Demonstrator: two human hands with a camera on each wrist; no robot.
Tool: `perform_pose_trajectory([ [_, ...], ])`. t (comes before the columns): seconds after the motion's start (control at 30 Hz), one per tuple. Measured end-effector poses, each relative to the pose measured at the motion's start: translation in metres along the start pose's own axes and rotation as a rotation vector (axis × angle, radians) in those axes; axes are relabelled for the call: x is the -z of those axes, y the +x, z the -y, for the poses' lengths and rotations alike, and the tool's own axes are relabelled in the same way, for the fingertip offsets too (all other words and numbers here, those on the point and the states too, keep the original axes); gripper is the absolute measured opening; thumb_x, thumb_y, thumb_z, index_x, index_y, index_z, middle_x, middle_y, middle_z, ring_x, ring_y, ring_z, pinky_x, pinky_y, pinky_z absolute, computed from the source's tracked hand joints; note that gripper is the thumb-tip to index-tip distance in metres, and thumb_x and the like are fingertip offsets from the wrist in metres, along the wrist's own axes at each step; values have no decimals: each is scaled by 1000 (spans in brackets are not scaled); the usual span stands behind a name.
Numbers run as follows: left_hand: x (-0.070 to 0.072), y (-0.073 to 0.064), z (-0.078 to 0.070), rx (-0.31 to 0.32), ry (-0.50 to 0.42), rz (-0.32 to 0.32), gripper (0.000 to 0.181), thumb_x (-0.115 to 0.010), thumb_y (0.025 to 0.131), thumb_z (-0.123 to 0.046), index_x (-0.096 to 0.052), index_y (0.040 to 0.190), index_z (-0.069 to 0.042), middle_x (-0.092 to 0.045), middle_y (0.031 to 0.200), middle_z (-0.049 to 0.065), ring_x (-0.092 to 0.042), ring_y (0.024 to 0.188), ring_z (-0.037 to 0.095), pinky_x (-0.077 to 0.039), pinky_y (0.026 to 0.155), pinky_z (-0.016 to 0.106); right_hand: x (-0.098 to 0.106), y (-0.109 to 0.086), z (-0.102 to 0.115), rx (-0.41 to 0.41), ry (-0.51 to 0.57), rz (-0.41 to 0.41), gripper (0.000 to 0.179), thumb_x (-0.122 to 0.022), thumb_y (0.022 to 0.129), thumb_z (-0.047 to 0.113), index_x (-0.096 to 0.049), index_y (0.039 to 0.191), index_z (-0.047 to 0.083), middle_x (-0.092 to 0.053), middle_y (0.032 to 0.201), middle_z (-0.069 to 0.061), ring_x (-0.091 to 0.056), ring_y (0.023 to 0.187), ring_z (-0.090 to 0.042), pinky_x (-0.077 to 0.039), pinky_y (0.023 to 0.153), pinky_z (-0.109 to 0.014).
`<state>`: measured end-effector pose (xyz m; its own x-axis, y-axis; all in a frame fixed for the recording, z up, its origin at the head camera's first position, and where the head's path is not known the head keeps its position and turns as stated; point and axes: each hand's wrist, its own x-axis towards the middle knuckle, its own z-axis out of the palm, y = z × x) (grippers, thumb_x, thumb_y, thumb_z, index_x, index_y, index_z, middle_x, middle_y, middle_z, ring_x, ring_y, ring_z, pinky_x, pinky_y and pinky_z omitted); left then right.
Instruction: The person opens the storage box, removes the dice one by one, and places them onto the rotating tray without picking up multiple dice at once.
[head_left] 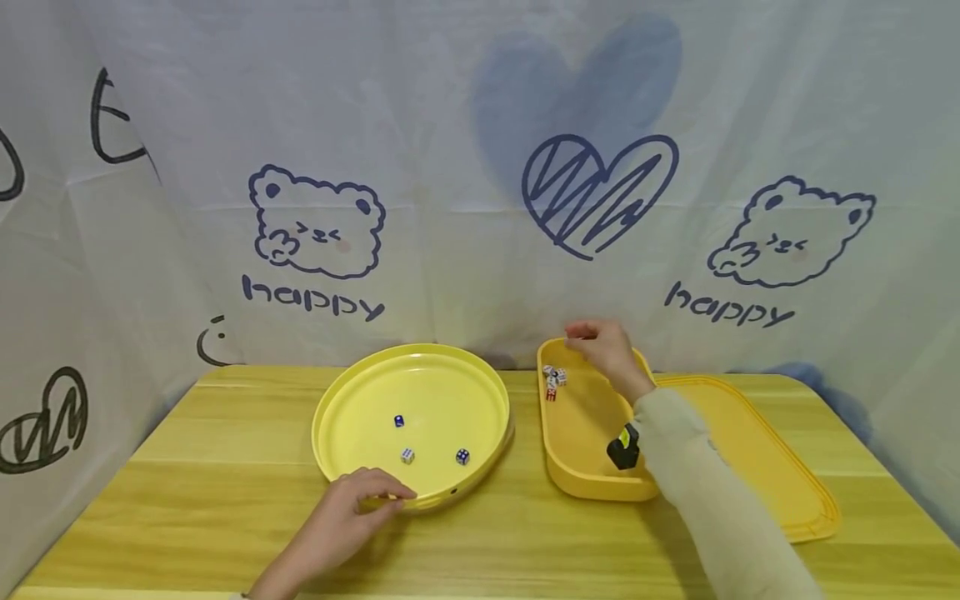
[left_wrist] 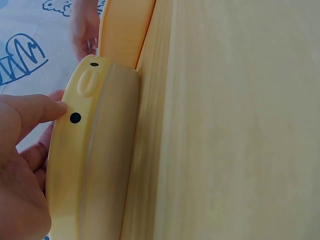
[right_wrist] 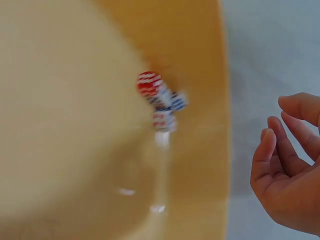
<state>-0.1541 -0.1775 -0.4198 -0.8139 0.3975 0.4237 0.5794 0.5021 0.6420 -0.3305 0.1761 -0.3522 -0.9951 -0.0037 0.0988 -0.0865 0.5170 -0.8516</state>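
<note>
Dice [head_left: 552, 382] cluster at the far left of the yellow box [head_left: 581, 425], near the right hand [head_left: 609, 354] — fingers loosely bent, thumb apart. The left hand [head_left: 348, 515] pinches the round tray [head_left: 431, 387] by its rim — three more dice [head_left: 407, 456] inside.

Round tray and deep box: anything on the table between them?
Nothing there: the head view shows only a bare strip of wooden tabletop between the round tray and the deep box.
</note>
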Motion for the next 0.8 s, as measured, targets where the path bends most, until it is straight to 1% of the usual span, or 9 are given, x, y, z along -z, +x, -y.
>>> perform_pose_trajectory([
  [0.13, 0, 0, 1, 0, -4, 1, 17, -71, 85, -3, -75, 95, -16, -70, 94, -9, -61, 89, 11, -50, 77, 30, -5, 3, -11, 4, -26, -5, 28, -61, 94, 6, -62, 119, -7, -63, 116, -22, -56, 98, -29, -48, 85, -36],
  [0.3, 0, 0, 2, 18, -15, 9, 17, -71, 86, -4, -75, 96, -17, -70, 95, -9, -61, 89, 12, -50, 77, 30, -10, 8, -22, 33, -24, -42, 26, -63, 93, 6, -64, 114, -9, -64, 111, -23, -57, 94, -28, -47, 78, -30],
  [0.4, -1, -1, 2, 21, -14, 4, 17, -71, 86, -4, -75, 96, -17, -70, 95, -9, -61, 89, 12, -50, 77, 30, -14, 9, -25, 47, -20, -48, 26, -65, 91, 3, -64, 112, -11, -64, 108, -24, -57, 94, -30, -48, 78, -30],
  [0.47, -1, -1, 2, 16, -14, 3, 17, -71, 86, -4, -75, 96, -17, -70, 95, -9, -61, 89, 11, -50, 77, 30, -16, 9, -28, 39, -17, -49, 26, -66, 89, 2, -64, 111, -12, -64, 107, -24, -58, 95, -32, -48, 78, -31],
  [0.6, -1, -1, 2, 22, -25, 9, 17, -70, 86, -4, -75, 96, -17, -70, 95, -10, -61, 90, 12, -50, 77, 30, -19, 8, -36, -8, -40, -53, 26, -69, 87, 2, -64, 108, -13, -66, 107, -25, -60, 95, -33, -49, 75, -31],
  [0.7, -1, -1, 2, 17, -23, 9, 17, -70, 86, -4, -75, 96, -17, -70, 95, -9, -61, 89, 13, -50, 77, 29, -22, 8, -42, -73, -53, -30, 29, -71, 85, 4, -65, 110, -11, -65, 110, -23, -59, 94, -30, -49, 74, -29],
  [0.8, -2, 0, 2, 19, -22, 8, 17, -70, 86, -4, -75, 96, -17, -70, 95, -8, -61, 89, 13, -50, 77, 30, -22, 7, -47, -109, -58, -3, 32, -72, 83, 3, -65, 111, -11, -64, 112, -23, -57, 91, -26, -47, 72, -28],
])
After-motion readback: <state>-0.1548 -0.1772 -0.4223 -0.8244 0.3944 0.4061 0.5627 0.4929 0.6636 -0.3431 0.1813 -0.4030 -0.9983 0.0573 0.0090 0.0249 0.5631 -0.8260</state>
